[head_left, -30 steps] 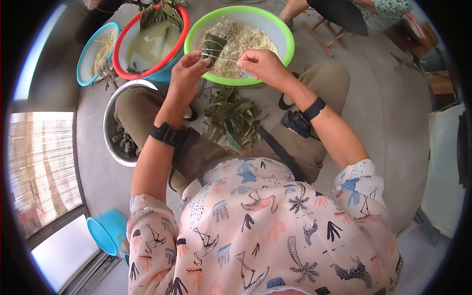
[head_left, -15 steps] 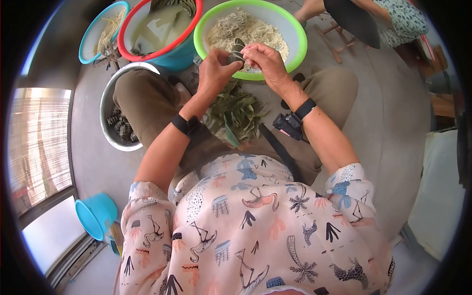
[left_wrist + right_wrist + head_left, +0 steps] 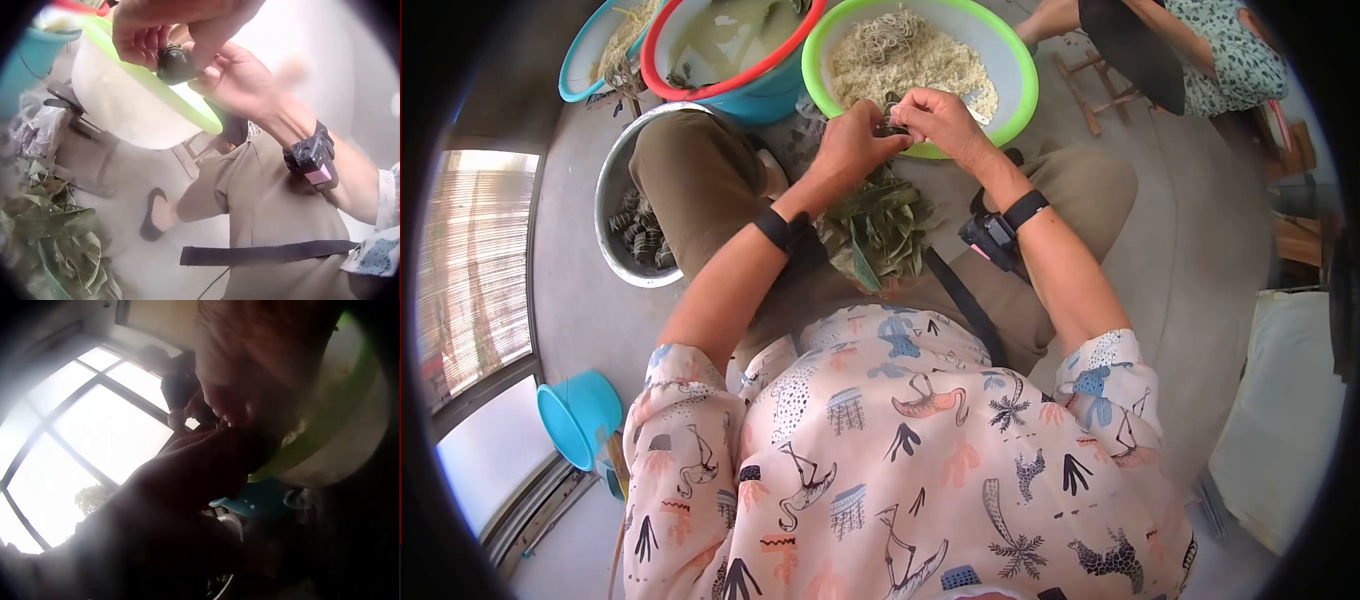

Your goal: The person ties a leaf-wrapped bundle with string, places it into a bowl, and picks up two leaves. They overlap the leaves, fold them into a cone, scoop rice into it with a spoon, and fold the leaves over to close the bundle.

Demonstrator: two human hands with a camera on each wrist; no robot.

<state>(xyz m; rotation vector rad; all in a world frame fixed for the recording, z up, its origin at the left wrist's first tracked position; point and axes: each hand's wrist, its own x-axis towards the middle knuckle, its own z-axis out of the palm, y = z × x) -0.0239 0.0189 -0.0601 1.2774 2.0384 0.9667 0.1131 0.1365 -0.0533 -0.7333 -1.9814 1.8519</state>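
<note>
Leaf-wrapped dumpling (image 3: 889,115): small, dark green, compact; pinched between left hand (image 3: 852,150) and right hand (image 3: 938,113) above green bowl (image 3: 1030,80) rim.

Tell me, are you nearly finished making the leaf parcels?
Not nearly. Done: some wrapped parcels lie in the metal basin. In hand: the left hand and right hand hold one leaf parcel by the green bowl. Left: lots of rice in that bowl and a heap of loose leaves.

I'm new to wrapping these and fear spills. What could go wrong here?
1. The left hand and right hand pinch the leaf-wrapped dumpling over the green basin rim; a slip could drop it into the rice or onto the floor.
2. The leaf pile lies beside a shoe and might get trodden.
</note>
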